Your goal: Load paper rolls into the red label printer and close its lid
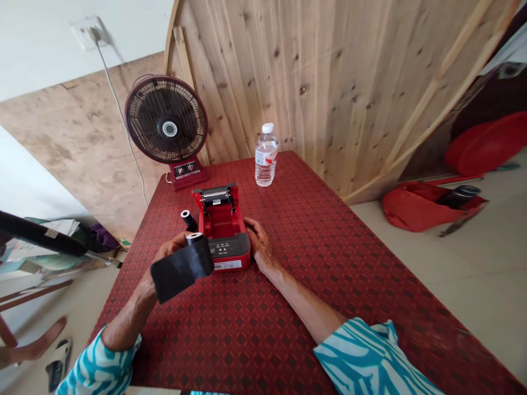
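Observation:
A red and black label printer (231,247) sits on the patterned red table (288,307) with its lid up, and its inner bay shows no roll. My left hand (168,249) is closed around a black ribbon roll (181,271), whose loose sheet hangs down in front of the fingers and hides some of them. My right hand (260,241) rests against the printer's right side, its fingers curved along the casing. Behind my left hand, a second black roll (189,220) with a white core stands beside the printer's left side.
A dark red fan (168,129) stands at the table's back left. A clear water bottle (266,156) is upright near the back edge. Right of the table, a red bag (415,206) lies on the floor. A person's bare foot (49,334) shows at lower left.

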Demonstrator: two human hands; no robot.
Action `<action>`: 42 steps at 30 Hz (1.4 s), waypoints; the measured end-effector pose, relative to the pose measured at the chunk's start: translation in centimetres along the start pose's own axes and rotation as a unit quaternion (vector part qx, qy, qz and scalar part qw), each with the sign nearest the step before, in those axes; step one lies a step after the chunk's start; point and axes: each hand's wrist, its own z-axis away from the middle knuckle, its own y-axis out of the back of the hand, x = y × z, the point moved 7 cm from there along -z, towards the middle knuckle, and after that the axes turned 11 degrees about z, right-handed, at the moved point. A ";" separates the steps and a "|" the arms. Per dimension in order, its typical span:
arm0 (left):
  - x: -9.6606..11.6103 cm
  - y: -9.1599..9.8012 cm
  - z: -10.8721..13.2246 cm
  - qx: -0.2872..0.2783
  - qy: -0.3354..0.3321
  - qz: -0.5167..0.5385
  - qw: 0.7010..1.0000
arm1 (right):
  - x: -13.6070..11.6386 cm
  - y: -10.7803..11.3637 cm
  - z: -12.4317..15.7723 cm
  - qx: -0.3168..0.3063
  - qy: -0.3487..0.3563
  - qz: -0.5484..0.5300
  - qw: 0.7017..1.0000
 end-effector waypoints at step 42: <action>6.8 -3.9 -1.8 -0.196 -0.034 -0.211 0.957 | -0.2 -0.2 -0.3 0.010 0.008 0.000 1.000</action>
